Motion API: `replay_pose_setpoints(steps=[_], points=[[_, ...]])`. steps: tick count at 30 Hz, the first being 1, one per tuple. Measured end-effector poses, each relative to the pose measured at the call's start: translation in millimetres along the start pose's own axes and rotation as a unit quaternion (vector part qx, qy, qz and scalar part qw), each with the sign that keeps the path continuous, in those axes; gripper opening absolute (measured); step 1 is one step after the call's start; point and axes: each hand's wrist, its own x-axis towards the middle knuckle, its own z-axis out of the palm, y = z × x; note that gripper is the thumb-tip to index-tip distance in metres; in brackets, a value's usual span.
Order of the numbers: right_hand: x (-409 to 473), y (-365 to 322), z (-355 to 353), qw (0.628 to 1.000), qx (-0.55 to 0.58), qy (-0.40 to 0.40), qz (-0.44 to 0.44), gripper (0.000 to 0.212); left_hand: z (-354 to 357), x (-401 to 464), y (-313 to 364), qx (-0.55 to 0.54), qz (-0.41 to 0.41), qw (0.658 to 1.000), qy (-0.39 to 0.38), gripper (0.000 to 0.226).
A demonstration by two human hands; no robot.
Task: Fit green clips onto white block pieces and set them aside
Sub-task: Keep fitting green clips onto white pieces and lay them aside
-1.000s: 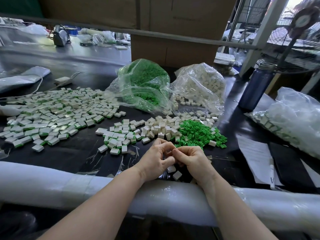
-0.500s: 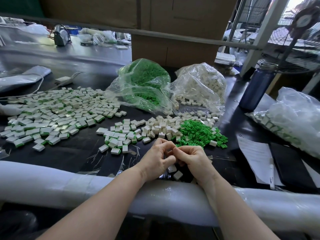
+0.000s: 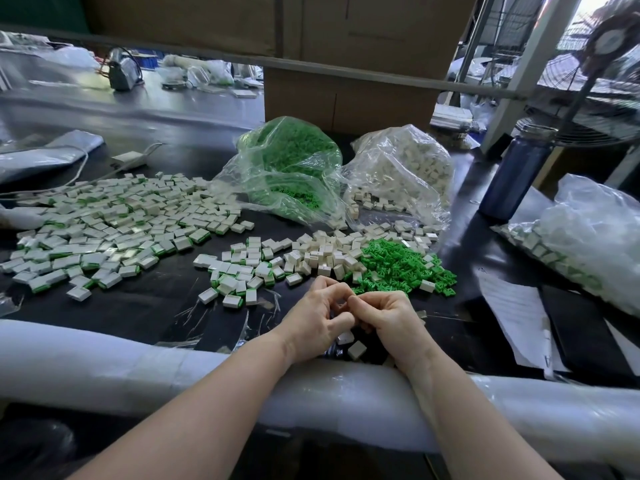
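Left hand and right hand curled, fingertips pressed together, forearms converging from below, wrists low

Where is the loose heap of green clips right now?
In the head view, the loose green clips lie on the black table right of centre, just beyond the right hand, touching the unfitted white blocks on their left.

No readable text; faint print on paper sheet at right too blurred.
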Motion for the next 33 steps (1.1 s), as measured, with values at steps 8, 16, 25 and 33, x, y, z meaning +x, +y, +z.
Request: replay_pose_setpoints(steps=[8,16,25,33], points=[[1.9,-0.8,2.0,0.998,0.044,0.038,-0.022,0.015,-1.9,-0.1,-1.4,-0.024,0.012,0.997,0.067,0.002],[-0.4,-3.7,0.2,0.996,-0.03,0.065,-0.045,0.013,-2.4,-0.2,-1.2,0.023,-0.009,0.998,0.065,0.012],[2.3,-0.7,-3.7,0.976,-0.126,0.165,-0.068,0.016,-3.4,0.3,-4.9,-0.001,-0.046,0.991,0.127,0.01],[10.6,8.1,-22.7,0.886,-0.245,0.392,0.036,0.022,-10.8,0.5,-11.2,0.058,-0.086,0.942,0.32,0.023]])
